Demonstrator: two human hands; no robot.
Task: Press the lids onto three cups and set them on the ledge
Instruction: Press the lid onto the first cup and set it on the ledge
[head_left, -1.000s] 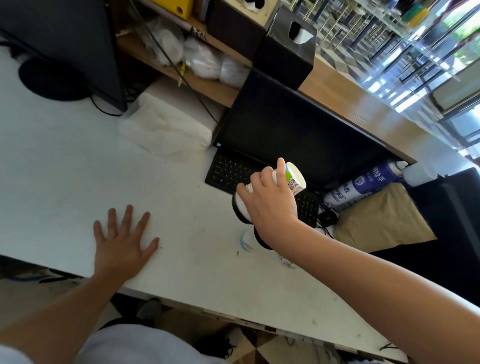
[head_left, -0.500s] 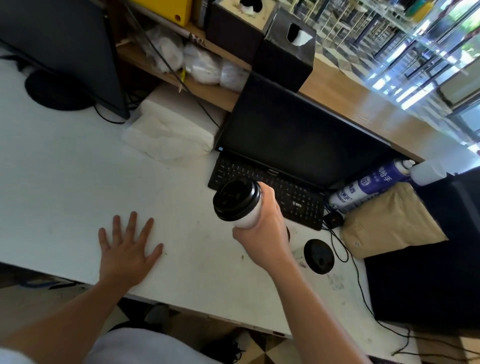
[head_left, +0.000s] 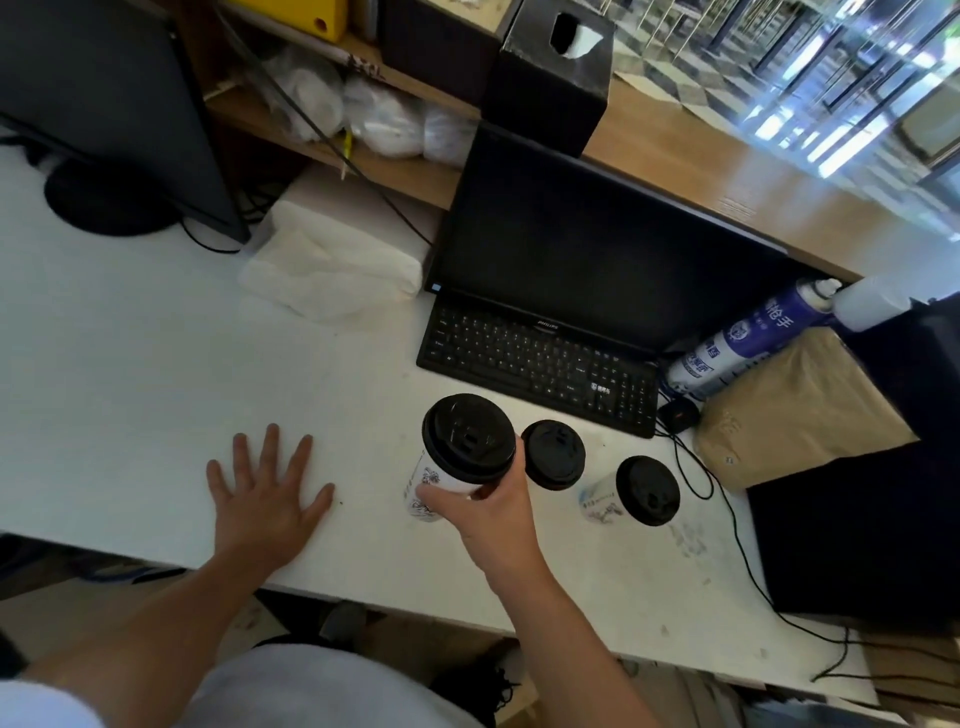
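Observation:
My right hand (head_left: 488, 506) grips a white printed paper cup (head_left: 441, 478) with a black lid (head_left: 468, 437), held upright just above the white desk (head_left: 156, 374). Just right of it stands a second cup whose black lid (head_left: 554, 455) faces me; its body is hidden. A third lidded cup (head_left: 631, 491) stands further right. My left hand (head_left: 262, 493) lies flat on the desk with fingers spread, holding nothing. The wooden ledge (head_left: 727, 176) runs behind the monitor at the back right.
A black monitor (head_left: 587, 249) and keyboard (head_left: 540, 361) sit right behind the cups. A spray can (head_left: 743, 338) and brown paper bag (head_left: 795, 410) lie at right, with cables (head_left: 727, 514). A black tissue box (head_left: 550, 78) stands on the ledge. White tissues (head_left: 332, 270) lie at left.
My right hand turned the cup upright and brought it down and toward me, lid on top. The view shifted, so two other lidded cups now show. The left hand stayed flat.

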